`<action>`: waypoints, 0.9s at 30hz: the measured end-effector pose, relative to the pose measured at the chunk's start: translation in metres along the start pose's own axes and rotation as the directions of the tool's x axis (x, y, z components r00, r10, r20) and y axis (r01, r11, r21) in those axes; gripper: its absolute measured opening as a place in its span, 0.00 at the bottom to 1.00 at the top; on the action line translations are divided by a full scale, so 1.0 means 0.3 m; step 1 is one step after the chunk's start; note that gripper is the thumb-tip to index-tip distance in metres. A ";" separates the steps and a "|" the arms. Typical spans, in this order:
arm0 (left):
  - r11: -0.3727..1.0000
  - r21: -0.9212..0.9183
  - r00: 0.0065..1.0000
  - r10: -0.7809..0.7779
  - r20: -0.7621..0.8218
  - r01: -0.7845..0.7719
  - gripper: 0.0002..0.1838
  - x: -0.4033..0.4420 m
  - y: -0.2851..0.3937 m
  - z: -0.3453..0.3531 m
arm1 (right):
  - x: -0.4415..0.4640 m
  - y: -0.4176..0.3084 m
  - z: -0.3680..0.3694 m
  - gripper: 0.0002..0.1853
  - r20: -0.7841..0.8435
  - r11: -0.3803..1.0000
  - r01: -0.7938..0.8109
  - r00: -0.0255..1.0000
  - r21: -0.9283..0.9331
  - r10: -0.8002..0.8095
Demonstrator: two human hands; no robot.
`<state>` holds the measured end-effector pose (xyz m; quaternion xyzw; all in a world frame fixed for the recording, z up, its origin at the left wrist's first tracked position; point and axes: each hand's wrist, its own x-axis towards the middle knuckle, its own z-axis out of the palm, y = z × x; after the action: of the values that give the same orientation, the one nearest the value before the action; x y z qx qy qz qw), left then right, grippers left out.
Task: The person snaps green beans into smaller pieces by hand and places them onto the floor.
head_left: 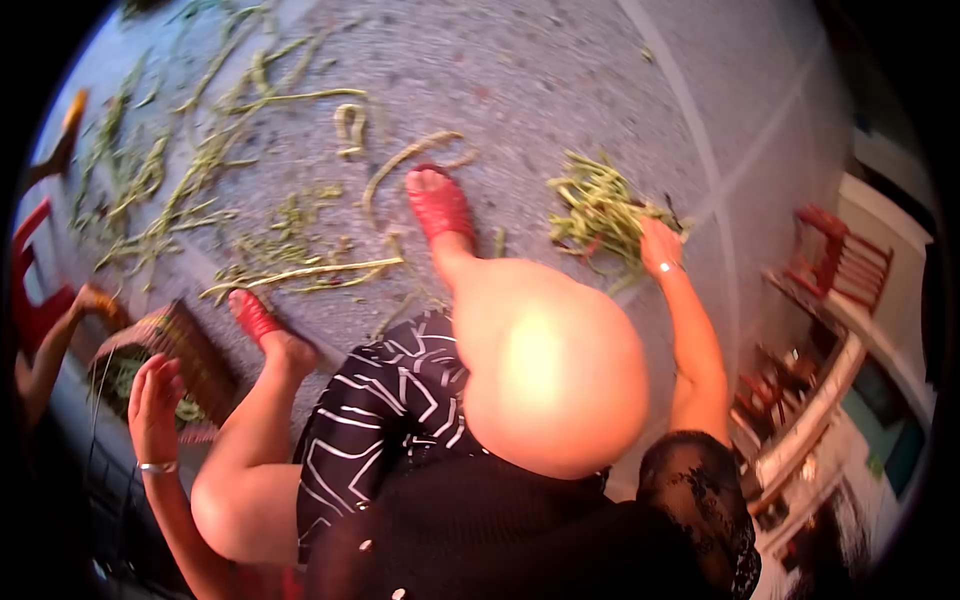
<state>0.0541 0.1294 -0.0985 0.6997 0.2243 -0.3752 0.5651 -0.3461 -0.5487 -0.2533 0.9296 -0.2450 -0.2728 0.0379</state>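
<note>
My right hand (pixel 661 248) reaches down to a bundle of yellow-green long beans (pixel 598 205) on the floor at the right. Its fingers curl into the near edge of the bundle and are partly hidden. My left hand (pixel 155 405) is raised at the lower left with nothing visible in it. Its fingers are extended and slightly bent, close to a tipped woven basket (pixel 185 345) with green pieces inside.
Loose long beans (pixel 200 170) and short broken pieces (pixel 290 235) litter the floor at the left. Red sandals (pixel 440 205) are on my feet. Another person's hand (pixel 100 302) is beside the basket, near a red chair (pixel 35 260). A wooden chair (pixel 840 258) stands far right.
</note>
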 end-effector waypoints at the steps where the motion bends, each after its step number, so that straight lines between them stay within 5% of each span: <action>1: 1.000 0.023 1.000 0.018 0.005 -0.018 0.17 -0.041 0.025 0.025 | 0.003 -0.016 -0.011 0.13 0.042 0.998 -0.052 0.998 0.022 0.051; 8: 0.881 0.425 0.971 0.237 -0.013 -0.209 0.12 -0.384 0.184 0.382 | 0.022 -0.023 0.037 0.21 0.121 0.978 -0.152 0.978 -0.144 0.170; 11: 0.578 0.679 0.886 0.378 0.268 -0.452 0.14 -0.457 0.180 0.425 | 0.136 -0.051 -0.058 0.19 0.387 0.940 -0.165 0.879 -0.299 0.277; 12: 0.583 0.654 0.876 0.345 0.337 -0.481 0.15 -0.457 0.175 0.427 | 0.190 -0.060 -0.099 0.19 0.481 0.925 -0.145 0.820 -0.350 0.310; 14: 0.578 0.618 0.843 0.299 0.448 -0.533 0.19 -0.432 0.119 0.406 | 0.265 -0.216 -0.300 0.18 0.432 0.962 -0.043 0.888 -0.270 0.161; 16: 0.389 0.732 0.825 0.343 0.448 -0.559 0.20 -0.419 0.121 0.406 | 0.370 -0.350 -0.405 0.18 0.285 0.984 0.134 0.954 -0.113 -0.097; 18: 0.212 0.805 0.795 0.422 0.436 -0.554 0.23 -0.399 0.125 0.405 | 0.508 -0.503 -0.493 0.18 0.071 0.919 0.390 0.916 0.066 -0.394; 20: 0.228 0.815 0.805 0.433 0.405 -0.533 0.27 -0.394 0.138 0.390 | 0.607 -0.761 -0.662 0.15 -0.012 0.802 0.578 0.813 0.150 -0.583; 23: 0.267 0.810 0.815 0.436 0.381 -0.522 0.27 -0.389 0.128 0.356 | 0.721 -1.143 -0.841 0.12 -0.049 0.680 0.729 0.684 0.080 -0.728; 27: 0.271 0.821 0.823 0.441 0.358 -0.503 0.25 -0.371 0.147 0.287 | 0.902 -1.563 -0.876 0.12 -0.031 0.650 0.752 0.657 0.110 -0.754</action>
<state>-0.0054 0.0475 0.0087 0.9101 -0.2426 -0.2699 0.1999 0.1937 -0.2830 -0.2584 0.9457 0.1467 -0.2576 -0.1335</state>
